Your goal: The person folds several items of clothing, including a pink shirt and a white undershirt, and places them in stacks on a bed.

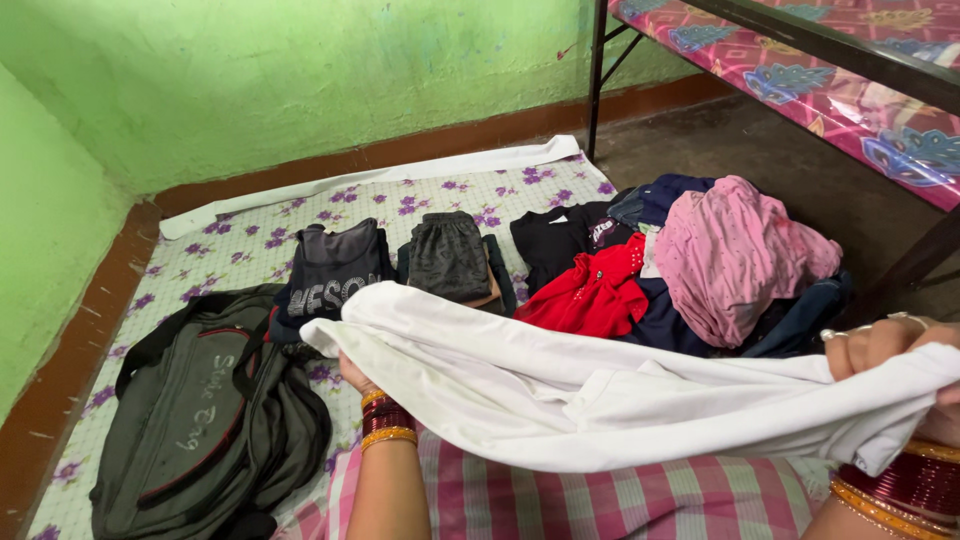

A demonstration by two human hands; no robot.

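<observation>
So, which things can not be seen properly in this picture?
- Left hand, head view: fingers hidden under the white garment.
- Right hand: partly wrapped in the same cloth, and the right edge cuts it off.
- Pile of clothes: the pink garment covers the lower pieces.
- Bed frame: cut off by the top and right edges.
- Grey backpack: its bottom leaves the frame.

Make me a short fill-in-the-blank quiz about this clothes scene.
1. Both hands hold a ____ garment stretched between them.
2. The pile's topmost garment is ____.
3. A grey ____ lies on the floral mat, nearest the left hand.
4. The right hand wears a ____ on a finger.

Missing words: white; pink; backpack; ring
</observation>
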